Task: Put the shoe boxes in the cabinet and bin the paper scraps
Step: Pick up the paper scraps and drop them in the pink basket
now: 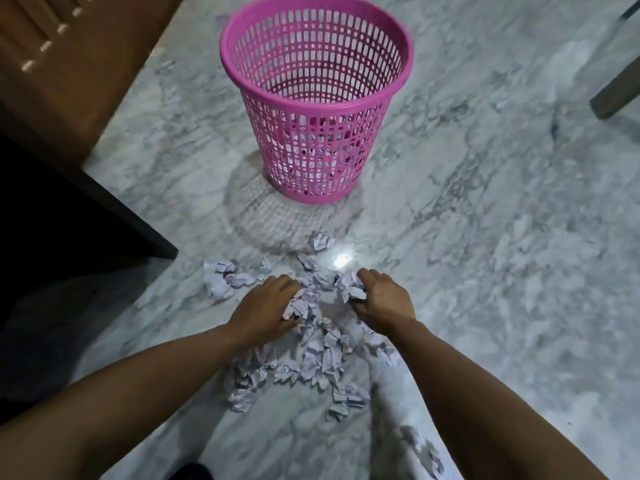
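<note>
A pink mesh waste basket [317,98] stands upright on the marble floor, a short way beyond my hands, with some pale scraps visible through its lower wall. Several crumpled white paper scraps [322,358] lie in a loose heap on the floor in front of me. My left hand [270,306] grips a bunch of scraps at the heap's far left side. My right hand [381,299] grips scraps at the far right side, facing the left hand. More scraps [221,278] lie left of my left hand. No shoe boxes are in view.
A brown wooden cabinet [59,64] with small knobs fills the upper left, and a dark opening [52,220] lies below it. A furniture leg [613,95] stands at the upper right. A few stray scraps [426,448] lie near my right forearm.
</note>
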`<state>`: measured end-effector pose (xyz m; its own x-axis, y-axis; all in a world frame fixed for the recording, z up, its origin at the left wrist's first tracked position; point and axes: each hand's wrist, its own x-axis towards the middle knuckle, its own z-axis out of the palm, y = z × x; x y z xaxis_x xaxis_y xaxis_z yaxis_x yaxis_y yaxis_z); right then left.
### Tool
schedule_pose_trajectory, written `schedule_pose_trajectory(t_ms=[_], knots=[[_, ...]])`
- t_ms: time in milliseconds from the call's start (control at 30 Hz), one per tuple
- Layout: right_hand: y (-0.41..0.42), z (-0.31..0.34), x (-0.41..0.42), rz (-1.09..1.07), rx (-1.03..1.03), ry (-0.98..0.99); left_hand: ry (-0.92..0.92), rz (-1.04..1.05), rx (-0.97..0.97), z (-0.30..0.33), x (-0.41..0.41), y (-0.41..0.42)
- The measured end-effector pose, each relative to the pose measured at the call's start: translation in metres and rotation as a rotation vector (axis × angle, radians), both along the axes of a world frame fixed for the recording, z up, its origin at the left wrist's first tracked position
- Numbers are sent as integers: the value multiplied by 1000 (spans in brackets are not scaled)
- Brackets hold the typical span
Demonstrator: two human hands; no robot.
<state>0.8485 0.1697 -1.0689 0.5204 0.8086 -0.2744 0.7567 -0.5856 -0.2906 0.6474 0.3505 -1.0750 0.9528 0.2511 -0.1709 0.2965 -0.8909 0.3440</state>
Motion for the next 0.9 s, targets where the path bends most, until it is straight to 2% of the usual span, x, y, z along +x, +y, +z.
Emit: schedule_pose_trajectory(t_ms=[167, 300, 367, 467, 567, 667, 733, 767, 833, 900], knots=[[5, 14, 7, -115, 184, 119, -134, 73, -29, 16, 16, 11], [22, 36, 16, -265, 523, 290, -339, 230, -151, 53, 38, 15], [41, 66, 24, -298, 702, 346, -474, 321, -299, 83, 52, 17], [78, 133, 43, -210, 985, 313, -755, 440, -524, 138, 77, 25], [118, 204, 68, -127, 1156, 214, -1024, 573, -572, 206, 110, 44], [161, 262, 95, -169, 1042, 145, -1218, 581, -552, 261, 151, 81], [188, 283, 116, -178, 874, 73, -1221, 656, -533, 278, 181, 108], [201, 287, 127, -184, 751, 46, -1162, 715, -523, 284, 195, 118], [220, 289, 148, -232, 515, 108, -900, 847, -496, 286, 222, 137], [227, 294, 154, -324, 419, 394, -585, 912, -598, 286, 237, 150]])
